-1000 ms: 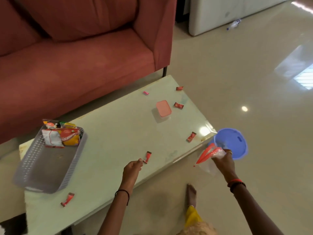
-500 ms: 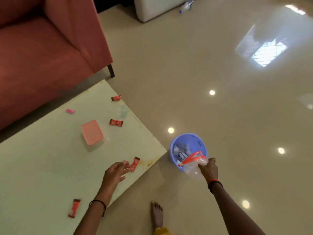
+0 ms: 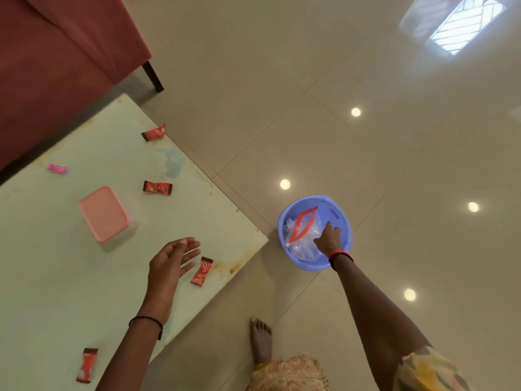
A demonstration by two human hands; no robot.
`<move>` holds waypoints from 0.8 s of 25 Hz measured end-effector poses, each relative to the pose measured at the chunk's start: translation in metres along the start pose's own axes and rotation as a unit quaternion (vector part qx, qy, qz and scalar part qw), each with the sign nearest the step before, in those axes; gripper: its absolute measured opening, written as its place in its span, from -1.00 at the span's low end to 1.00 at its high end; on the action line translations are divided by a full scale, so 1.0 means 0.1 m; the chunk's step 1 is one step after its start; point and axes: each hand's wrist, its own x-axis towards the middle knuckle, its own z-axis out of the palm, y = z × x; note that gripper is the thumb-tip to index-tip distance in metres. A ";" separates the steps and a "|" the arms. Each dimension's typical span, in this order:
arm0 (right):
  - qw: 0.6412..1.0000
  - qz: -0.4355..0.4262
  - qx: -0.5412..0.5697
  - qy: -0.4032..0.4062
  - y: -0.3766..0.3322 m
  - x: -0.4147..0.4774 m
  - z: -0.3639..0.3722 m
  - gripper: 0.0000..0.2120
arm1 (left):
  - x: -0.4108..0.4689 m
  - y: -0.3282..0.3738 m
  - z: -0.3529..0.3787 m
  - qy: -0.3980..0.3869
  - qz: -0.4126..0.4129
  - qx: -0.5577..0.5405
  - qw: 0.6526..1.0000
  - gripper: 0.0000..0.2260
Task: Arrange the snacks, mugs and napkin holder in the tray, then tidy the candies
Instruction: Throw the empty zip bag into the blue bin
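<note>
Several red-wrapped candies lie scattered on the pale green table (image 3: 56,292): one (image 3: 202,271) just right of my left hand, one (image 3: 157,187) farther back, one (image 3: 153,133) at the far edge, one (image 3: 86,365) near me. A small pink candy (image 3: 56,168) lies at the back left. My left hand (image 3: 169,266) hovers open, palm down, over the table. My right hand (image 3: 328,239) reaches down into a blue bin (image 3: 345,221) on the floor, its fingers on a clear zip bag (image 3: 304,235) with a red strip that lies inside.
A clear box with a pink lid (image 3: 103,213) stands on the table behind my left hand. A red sofa (image 3: 56,66) borders the table's far side, its dark leg (image 3: 153,77) near the corner. My bare foot (image 3: 260,342) is on the glossy tiled floor.
My view has swung right and down; the tray has left it. My right hand has lowered the bag from above the bin into it. My left hand has opened beside the red candy.
</note>
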 end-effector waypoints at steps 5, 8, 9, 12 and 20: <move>1.000 -0.018 0.003 0.021 0.07 -0.34 0.09 -0.68 | -0.18 0.05 -0.13 0.010 -0.011 -0.020 1.000 -0.81; 0.999 -0.047 -0.016 0.013 0.02 -0.71 0.14 -0.73 | -0.37 0.15 -0.34 0.025 -0.009 -0.042 0.999 -0.80; 0.997 -0.065 -0.023 0.017 -0.02 -0.87 0.16 -0.73 | -0.46 0.19 -0.45 0.034 -0.008 -0.050 0.998 -0.81; 0.995 -0.088 0.020 0.041 -0.16 -1.32 0.27 -0.74 | -0.69 0.19 -0.73 0.057 -0.010 -0.066 0.996 -0.82; 0.956 -0.268 0.101 0.058 -1.24 -2.90 0.84 -0.79 | -1.61 -0.15 -2.00 0.168 -0.019 -0.166 0.972 -0.84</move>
